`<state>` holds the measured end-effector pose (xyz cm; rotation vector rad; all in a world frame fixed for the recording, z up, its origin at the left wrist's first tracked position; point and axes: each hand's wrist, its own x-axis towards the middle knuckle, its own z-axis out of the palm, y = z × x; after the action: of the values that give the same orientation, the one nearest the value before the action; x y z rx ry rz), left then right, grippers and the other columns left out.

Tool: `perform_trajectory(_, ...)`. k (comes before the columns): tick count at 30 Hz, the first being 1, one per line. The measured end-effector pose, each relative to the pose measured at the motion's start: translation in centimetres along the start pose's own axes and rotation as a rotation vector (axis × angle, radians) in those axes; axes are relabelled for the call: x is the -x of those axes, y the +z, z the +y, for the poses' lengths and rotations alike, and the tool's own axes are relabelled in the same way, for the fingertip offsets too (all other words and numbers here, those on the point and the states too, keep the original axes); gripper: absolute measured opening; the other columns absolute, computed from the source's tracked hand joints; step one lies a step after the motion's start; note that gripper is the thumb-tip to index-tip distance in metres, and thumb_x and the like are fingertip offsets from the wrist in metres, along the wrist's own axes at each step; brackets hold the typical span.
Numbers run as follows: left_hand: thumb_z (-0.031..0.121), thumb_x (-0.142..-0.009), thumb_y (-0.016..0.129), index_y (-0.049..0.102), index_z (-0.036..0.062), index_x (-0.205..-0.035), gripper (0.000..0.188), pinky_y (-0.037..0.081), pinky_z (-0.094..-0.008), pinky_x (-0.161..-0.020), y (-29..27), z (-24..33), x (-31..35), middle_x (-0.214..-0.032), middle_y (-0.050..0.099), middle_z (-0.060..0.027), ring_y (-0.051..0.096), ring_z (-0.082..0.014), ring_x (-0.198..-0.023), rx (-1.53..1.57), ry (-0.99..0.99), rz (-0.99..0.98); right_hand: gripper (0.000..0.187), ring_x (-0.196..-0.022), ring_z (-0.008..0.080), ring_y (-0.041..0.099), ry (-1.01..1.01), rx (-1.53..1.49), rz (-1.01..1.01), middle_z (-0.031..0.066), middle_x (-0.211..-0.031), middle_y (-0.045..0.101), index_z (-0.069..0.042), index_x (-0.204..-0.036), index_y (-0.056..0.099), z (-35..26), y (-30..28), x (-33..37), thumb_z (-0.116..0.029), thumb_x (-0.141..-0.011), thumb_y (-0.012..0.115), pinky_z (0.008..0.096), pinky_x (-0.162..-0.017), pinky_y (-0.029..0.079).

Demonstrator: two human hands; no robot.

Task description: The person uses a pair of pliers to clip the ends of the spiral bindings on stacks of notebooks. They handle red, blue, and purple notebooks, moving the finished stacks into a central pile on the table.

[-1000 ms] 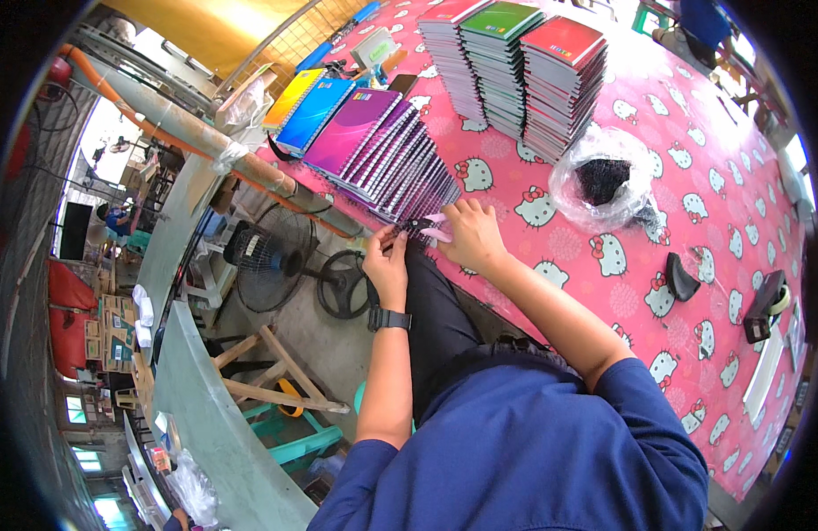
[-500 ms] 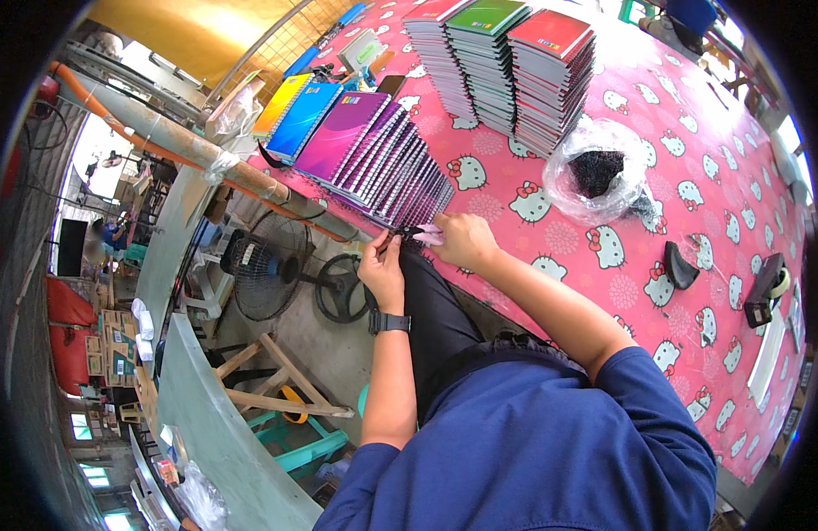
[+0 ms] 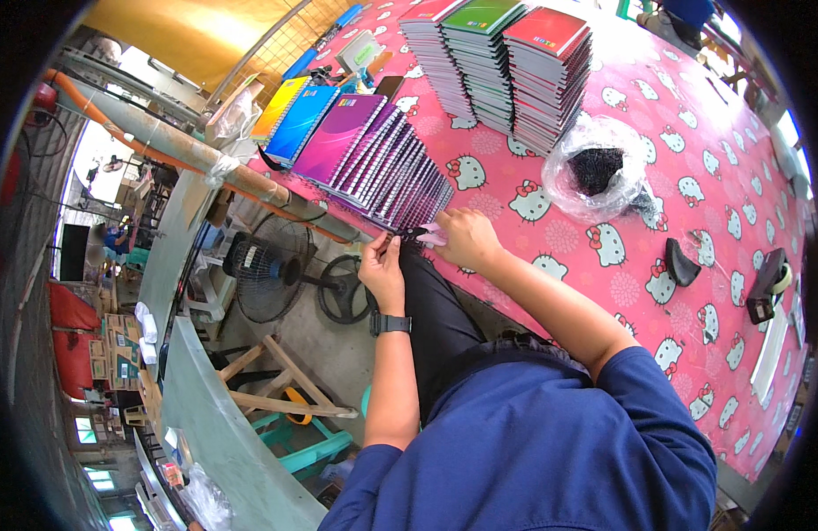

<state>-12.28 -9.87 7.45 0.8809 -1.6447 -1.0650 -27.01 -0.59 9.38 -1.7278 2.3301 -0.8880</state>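
At the near edge of the table, below a stack of purple spiral notebooks (image 3: pixel 343 142), my two hands work close together. My right hand (image 3: pixel 468 241) grips small pliers (image 3: pixel 434 235) with pink handles and dark jaws. The jaws point left, toward the fingertips of my left hand (image 3: pixel 384 268). Thumb and forefinger of that hand are pinched at the front end of the stack; what they hold is too small to make out. Black spiral bindings run along the right side of the purple notebooks.
Blue notebooks (image 3: pixel 303 119) and yellow notebooks (image 3: pixel 281 102) lie beyond the purple ones. Red and green notebook stacks (image 3: pixel 546 80) stand farther back. A clear plastic bag (image 3: pixel 559 181) holds black pieces. At right lies a tape dispenser (image 3: pixel 767 288); a fan (image 3: pixel 272 270) stands at left.
Both hands keep nearly the same place and grip. The pliers and right hand have shifted very slightly, and the whole view has moved a little.
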Motion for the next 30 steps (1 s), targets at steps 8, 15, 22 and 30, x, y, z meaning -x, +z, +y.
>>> perform_trajectory(8, 0.009, -0.084, 0.068, 0.062, -0.0068, -0.101, 0.024, 0.048, -0.0242, -0.072, -0.3, -0.2, -0.1, -0.089, 0.065, -0.0078, 0.059, -0.0106, -0.079, -0.078, 0.029, 0.007, 0.033, -0.077, 0.0314, 0.065, 0.093, -0.088, -0.026, 0.0152, -0.081, 0.064, -0.004, -0.084, 0.062, 0.6, -0.2, 0.4, -0.033, -0.070, 0.070, 0.0432, -0.067, 0.051)
perform_trajectory(15, 0.007, -0.084, 0.068, 0.062, -0.0067, -0.100, 0.022, 0.048, -0.0241, -0.073, -0.1, -0.1, -0.1, -0.091, 0.065, -0.0075, 0.059, -0.0102, -0.079, 0.011, 0.009, -0.013, 0.036, -0.086, 0.0317, 0.063, -0.060, 0.101, 0.175, 0.0135, -0.086, 0.065, -0.005, -0.090, 0.062, 0.5, 0.4, 0.6, -0.032, -0.068, 0.070, 0.0424, -0.077, 0.049)
perform_trajectory(22, 0.003, -0.083, 0.068, 0.061, -0.0070, -0.102, 0.023, 0.048, -0.0235, -0.074, -0.3, -0.5, -0.3, -0.091, 0.065, -0.0067, 0.059, -0.0102, -0.079, 0.047, -0.039, -0.011, 0.032, -0.075, 0.0324, 0.063, 0.108, -0.108, -0.094, 0.0151, -0.079, 0.064, -0.004, -0.081, 0.063, 0.1, 0.5, -0.1, -0.034, -0.070, 0.069, 0.0429, -0.070, 0.050)
perform_trajectory(30, 0.002, -0.082, 0.068, 0.063, -0.0073, -0.101, 0.023, 0.048, -0.0234, -0.072, -0.3, -0.7, -0.4, -0.090, 0.065, -0.0071, 0.059, -0.0102, -0.078, 0.049, -0.071, 0.009, 0.044, -0.102, 0.0256, 0.054, 0.064, 0.081, -0.068, 0.0096, -0.097, 0.060, -0.007, -0.098, 0.061, 0.2, 0.4, 0.8, -0.042, -0.072, 0.069, 0.0461, -0.082, 0.040)
